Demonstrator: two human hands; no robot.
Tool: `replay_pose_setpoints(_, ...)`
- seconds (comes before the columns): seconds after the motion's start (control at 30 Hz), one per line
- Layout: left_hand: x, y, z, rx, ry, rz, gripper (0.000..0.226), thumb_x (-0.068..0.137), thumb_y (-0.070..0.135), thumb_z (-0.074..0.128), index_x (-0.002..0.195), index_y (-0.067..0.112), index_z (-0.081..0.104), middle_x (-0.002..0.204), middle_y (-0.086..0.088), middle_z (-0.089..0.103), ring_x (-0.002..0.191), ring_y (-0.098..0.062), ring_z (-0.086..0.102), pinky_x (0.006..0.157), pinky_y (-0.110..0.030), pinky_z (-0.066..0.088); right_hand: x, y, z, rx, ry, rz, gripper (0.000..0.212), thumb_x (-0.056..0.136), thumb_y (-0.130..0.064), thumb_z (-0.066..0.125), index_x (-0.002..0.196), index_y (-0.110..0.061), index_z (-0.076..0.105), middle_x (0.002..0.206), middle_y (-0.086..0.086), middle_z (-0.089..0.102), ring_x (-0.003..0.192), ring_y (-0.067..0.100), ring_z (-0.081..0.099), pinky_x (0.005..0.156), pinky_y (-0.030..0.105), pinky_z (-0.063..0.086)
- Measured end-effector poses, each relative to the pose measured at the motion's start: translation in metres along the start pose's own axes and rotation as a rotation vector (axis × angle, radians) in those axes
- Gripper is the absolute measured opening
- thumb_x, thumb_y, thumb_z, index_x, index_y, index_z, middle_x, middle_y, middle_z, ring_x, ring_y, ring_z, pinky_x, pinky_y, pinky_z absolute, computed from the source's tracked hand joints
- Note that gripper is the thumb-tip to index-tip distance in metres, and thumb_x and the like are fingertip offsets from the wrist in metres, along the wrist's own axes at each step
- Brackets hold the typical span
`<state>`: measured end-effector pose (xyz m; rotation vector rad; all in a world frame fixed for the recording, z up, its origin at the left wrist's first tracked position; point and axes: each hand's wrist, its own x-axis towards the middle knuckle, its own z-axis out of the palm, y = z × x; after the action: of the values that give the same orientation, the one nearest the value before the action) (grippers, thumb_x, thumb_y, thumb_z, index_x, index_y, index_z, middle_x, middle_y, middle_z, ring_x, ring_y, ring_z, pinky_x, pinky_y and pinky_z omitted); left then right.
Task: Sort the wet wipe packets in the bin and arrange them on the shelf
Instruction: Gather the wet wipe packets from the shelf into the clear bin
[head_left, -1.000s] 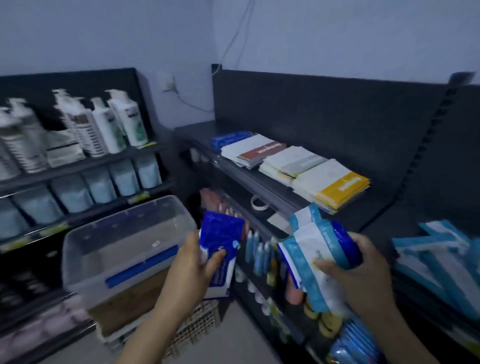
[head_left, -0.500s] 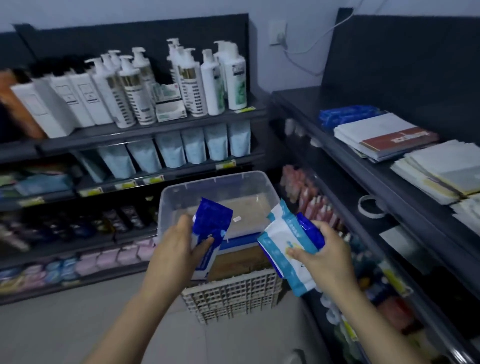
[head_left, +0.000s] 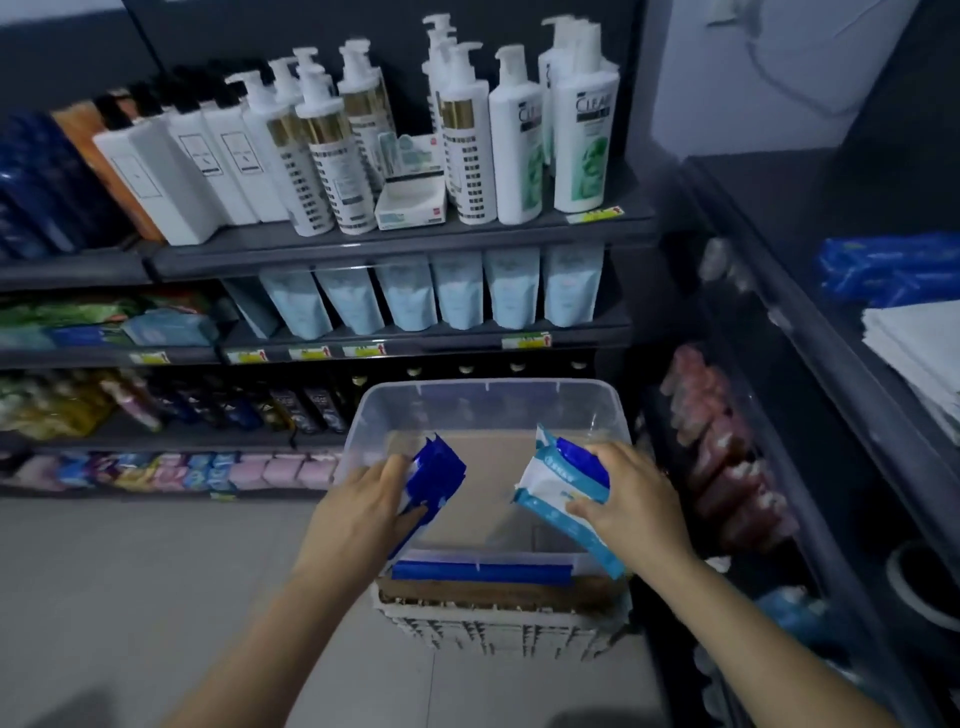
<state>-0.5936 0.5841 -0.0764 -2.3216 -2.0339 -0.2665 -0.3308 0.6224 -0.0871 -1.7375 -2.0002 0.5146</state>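
A clear plastic bin (head_left: 488, 400) stands on a white crate (head_left: 498, 631) in front of me. My left hand (head_left: 358, 509) grips a dark blue wet wipe packet (head_left: 434, 475) just over the bin's left side. My right hand (head_left: 631, 501) holds a white and light blue wet wipe packet (head_left: 558, 486) over the bin's right side. Both packets are tilted, partly covered by my fingers. On the dark shelf (head_left: 810, 291) at the right lie more blue packets (head_left: 888, 267) and a white stack (head_left: 924, 348).
White pump bottles (head_left: 467, 130) fill the upper shelf ahead, pale blue pouches (head_left: 457, 293) the one below it. Pink packs (head_left: 722, 441) sit on the lower right shelf. Grey floor (head_left: 130, 597) spreads to the left of the crate.
The view has swung left and down from the right shelf to the bin. Both hands, each still holding its packet, have come down over the bin.
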Motion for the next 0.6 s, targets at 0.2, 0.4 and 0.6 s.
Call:
replay_pose_setpoints(0.2,0.043,-0.019,0.041,0.139,-0.198,0.072,0.051,0.053,0.032,0.09,0.089,0.015,0.058,0.072,-0.001,0.067,0.058,-0.022,0.061,0.038,-0.026,0.043,0.045,0.012,0.036,-0.161,-0.189,-0.115,0.05,0.082,-0.032,0.068,0.127,-0.029,0.046,0.127,-0.013,0.048,0.119,0.011,0.042,0.084,0.023,0.037)
replay_pose_setpoints(0.4,0.089,-0.039,0.088,0.165,-0.368,0.149,0.049,0.093,0.033,0.053,0.136,0.022,0.032,0.131,-0.003,0.05,0.116,-0.024,0.049,0.085,-0.035,0.045,0.078,0.015,0.068,-0.335,-0.354,-0.069,0.051,0.084,-0.029,0.065,0.129,-0.027,0.042,0.129,-0.011,0.045,0.123,0.013,0.038,0.078,0.022,0.03)
replay_pose_setpoints(0.6,0.131,-0.06,0.129,0.262,-0.584,0.343,0.052,0.094,0.018,0.05,0.141,0.02,0.028,0.139,-0.008,0.044,0.124,-0.029,0.042,0.099,-0.041,0.037,0.098,0.019,0.1,-0.46,-0.478,0.008,0.046,0.083,-0.012,0.06,0.125,-0.022,0.046,0.123,-0.002,0.049,0.119,0.02,0.043,0.082,0.033,0.043)
